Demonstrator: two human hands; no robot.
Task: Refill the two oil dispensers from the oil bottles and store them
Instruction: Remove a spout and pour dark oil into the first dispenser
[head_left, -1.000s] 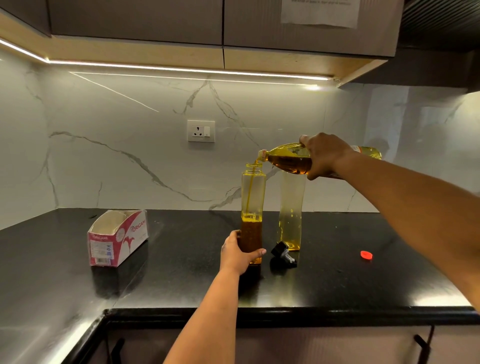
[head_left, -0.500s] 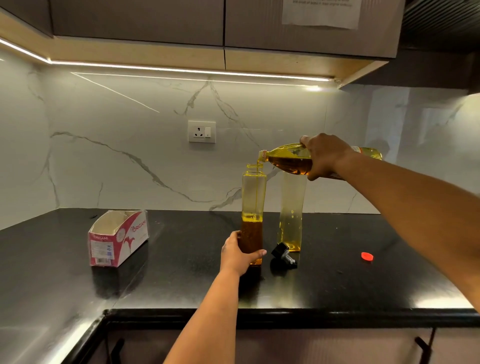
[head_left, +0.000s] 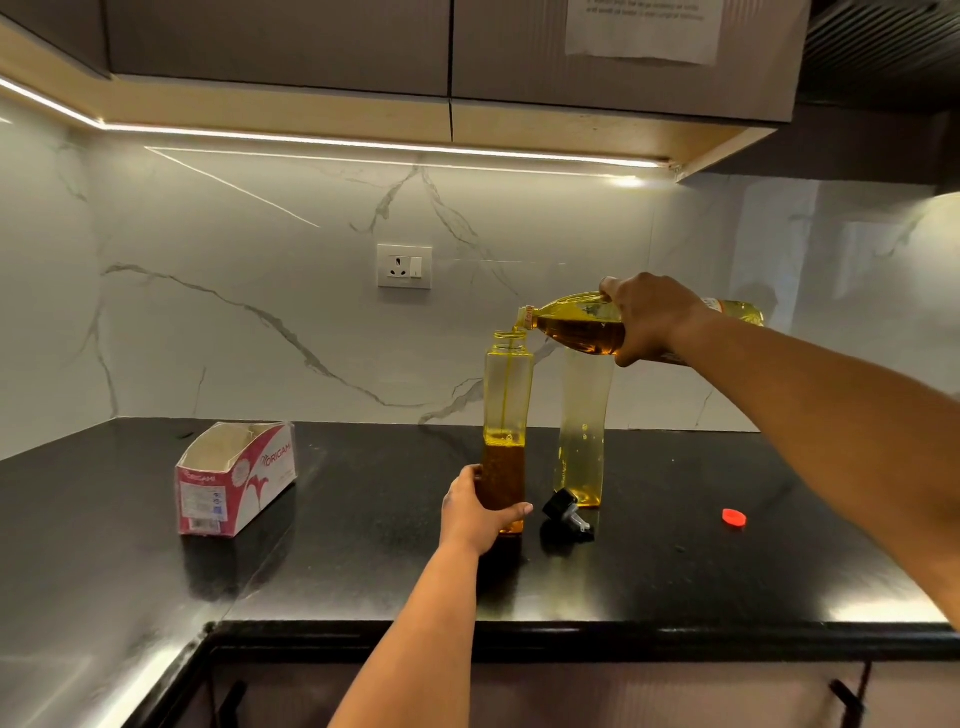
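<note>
- While the right hand grips the oil bottle, tipped almost level, a thin stream falls from its mouth into the open neck of the near dispenser.
- Curled around that dispenser's base, the left hand steadies it upright on the black countertop; it looks under half full.
- To pour well, the bottle mouth should likely stay just above the neck, the tilt gentle, and level out before the oil nears the shoulder.
- Just right and farther back stands the second dispenser, with little oil in it, a black pourer cap lying at its foot.
- Farther right lies a small red cap; to the left sits an open carton.
- Behind runs a marble backsplash with a wall socket, under lit cabinets.
</note>
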